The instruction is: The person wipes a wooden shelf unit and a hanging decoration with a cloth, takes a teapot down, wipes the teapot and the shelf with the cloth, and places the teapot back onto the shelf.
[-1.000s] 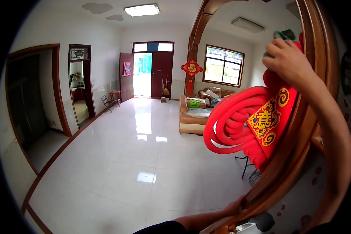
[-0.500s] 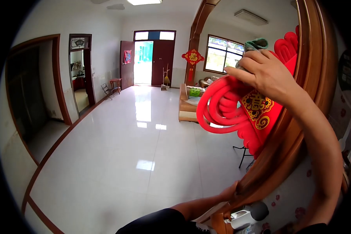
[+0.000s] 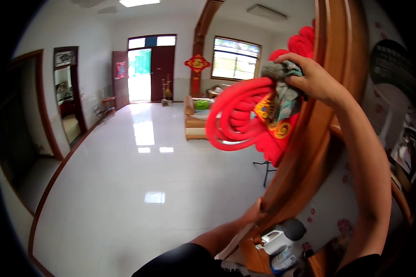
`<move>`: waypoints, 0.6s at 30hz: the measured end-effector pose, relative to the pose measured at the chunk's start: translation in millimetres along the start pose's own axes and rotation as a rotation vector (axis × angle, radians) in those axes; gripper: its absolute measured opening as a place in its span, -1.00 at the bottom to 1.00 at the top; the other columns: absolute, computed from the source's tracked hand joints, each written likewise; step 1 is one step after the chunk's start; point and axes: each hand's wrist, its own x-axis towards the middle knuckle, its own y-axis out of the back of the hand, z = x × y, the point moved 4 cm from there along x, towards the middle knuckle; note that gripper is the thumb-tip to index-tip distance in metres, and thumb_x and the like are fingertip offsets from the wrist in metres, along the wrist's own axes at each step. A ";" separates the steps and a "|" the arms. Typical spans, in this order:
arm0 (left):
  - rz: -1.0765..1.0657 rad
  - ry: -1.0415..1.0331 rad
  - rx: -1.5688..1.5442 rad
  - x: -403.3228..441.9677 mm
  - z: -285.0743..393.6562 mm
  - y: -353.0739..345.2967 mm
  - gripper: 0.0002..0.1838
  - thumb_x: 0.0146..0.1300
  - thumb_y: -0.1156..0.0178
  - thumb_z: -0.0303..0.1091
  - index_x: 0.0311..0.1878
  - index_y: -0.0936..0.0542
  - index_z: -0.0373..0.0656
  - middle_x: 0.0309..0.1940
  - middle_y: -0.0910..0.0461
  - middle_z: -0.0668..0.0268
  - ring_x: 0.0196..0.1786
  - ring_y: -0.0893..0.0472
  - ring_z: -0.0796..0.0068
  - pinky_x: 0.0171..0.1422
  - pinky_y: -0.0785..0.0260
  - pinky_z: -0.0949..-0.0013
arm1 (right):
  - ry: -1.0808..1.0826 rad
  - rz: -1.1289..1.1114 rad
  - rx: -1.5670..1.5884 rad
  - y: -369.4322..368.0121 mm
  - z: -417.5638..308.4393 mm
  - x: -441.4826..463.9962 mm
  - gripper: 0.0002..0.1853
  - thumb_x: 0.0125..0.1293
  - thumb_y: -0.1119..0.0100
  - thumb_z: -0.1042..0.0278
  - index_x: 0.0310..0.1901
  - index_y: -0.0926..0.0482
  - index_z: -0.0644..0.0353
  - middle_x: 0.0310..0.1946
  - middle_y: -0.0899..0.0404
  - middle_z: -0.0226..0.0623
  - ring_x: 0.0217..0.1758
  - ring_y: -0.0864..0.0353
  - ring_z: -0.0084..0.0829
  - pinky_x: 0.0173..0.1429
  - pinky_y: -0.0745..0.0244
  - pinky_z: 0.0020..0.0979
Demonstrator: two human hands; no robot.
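My right hand (image 3: 309,78) is closed on a crumpled grey-green cloth (image 3: 286,99), part of which hangs down. The cloth lies against a red hanging decoration (image 3: 222,117) with looped tubes and a yellow-gold patterned panel, covering part of that panel. Behind the decoration rises a curved brown wooden frame (image 3: 330,55). Lower down, my left hand (image 3: 254,212) grips the edge of the same frame; its fingers are partly hidden.
Below the frame, a white bottle (image 3: 276,242) and a clear spray bottle (image 3: 284,261) stand on a wooden surface (image 3: 253,251). Across the tiled floor (image 3: 125,184) are a sofa (image 3: 196,124), a small stool (image 3: 108,102) and an open doorway (image 3: 139,76).
The view has turned right, shifting the room leftward. My right hand has brought the cloth down over the decoration's patterned panel. My left hand stays on the frame.
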 end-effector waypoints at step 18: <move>-0.079 0.112 0.059 2.8 -25.9 -16.9 -0.25 -0.03 -0.34 -0.19 0.13 -0.13 -0.19 -0.09 -0.46 -0.08 -0.02 -0.49 -0.03 0.04 -0.33 0.16 | 0.294 0.561 -0.586 47.6 -81.2 27.7 -0.73 0.07 -0.12 0.62 -0.15 -0.43 0.26 -0.21 -0.51 -0.08 -0.08 -0.49 -0.14 0.02 -0.41 -0.28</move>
